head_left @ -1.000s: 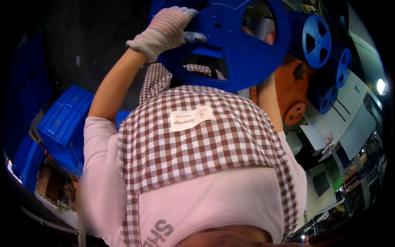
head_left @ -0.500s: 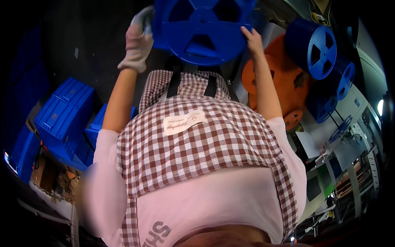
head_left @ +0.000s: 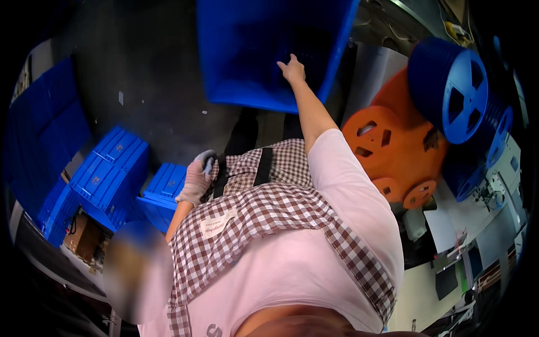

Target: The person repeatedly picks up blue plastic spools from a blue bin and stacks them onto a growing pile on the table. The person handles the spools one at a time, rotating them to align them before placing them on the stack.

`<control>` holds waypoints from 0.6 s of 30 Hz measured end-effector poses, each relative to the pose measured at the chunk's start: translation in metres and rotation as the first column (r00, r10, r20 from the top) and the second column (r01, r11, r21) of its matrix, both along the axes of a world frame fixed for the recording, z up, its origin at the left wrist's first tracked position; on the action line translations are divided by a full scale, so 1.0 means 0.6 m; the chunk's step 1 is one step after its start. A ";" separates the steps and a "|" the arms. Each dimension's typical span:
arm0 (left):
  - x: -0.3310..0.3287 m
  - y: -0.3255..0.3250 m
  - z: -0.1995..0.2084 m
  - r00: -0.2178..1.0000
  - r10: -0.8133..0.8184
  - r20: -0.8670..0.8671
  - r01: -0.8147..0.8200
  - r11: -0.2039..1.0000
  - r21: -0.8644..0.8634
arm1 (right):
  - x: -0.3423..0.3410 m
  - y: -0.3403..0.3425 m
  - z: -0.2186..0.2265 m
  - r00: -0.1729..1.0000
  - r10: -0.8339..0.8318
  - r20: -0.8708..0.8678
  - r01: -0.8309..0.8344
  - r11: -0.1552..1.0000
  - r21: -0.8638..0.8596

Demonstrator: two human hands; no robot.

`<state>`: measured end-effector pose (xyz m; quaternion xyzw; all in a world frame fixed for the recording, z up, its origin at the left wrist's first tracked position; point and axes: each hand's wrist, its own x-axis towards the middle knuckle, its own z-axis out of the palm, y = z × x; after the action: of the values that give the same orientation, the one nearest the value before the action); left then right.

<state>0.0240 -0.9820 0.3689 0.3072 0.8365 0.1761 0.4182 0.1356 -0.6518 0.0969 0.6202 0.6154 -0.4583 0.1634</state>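
A deep blue plastic bin (head_left: 250, 101) with its mouth toward me stands at the top centre. My right hand (head_left: 294, 71), bare, reaches over its near rim into it. Thumb and forefinger are spread apart, and nothing shows between them. The bin's inside is too dark to make out what lies there. Down by my left hip is my left hand (head_left: 197, 180) in a pale glove with grey fingers. Those fingers are curled beside the checked apron (head_left: 269, 199); whatever they may hold is hidden.
On the right, orange reels (head_left: 393, 151) and blue reels (head_left: 469, 98) are piled up close to my right arm. Lidded blue crates (head_left: 109, 174) stand at the left, with another blue crate (head_left: 163, 188) near my left forearm. Small white scraps (head_left: 120, 98) lie on the dark floor.
The blue reel that both hands held is out of them. My right hand has gone into the bin, and my left hand has dropped back to my hip.
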 end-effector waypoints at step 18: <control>-0.032 0.226 -0.061 0.930 -0.348 0.121 0.332 0.934 0.132 | 0.443 0.340 0.381 0.976 -0.216 -0.032 0.078 0.205 0.976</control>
<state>0.0048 -0.8463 0.3322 0.4565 0.7278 0.1679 0.4835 0.4011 -0.4475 0.3253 0.6659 0.6941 0.0477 -0.2693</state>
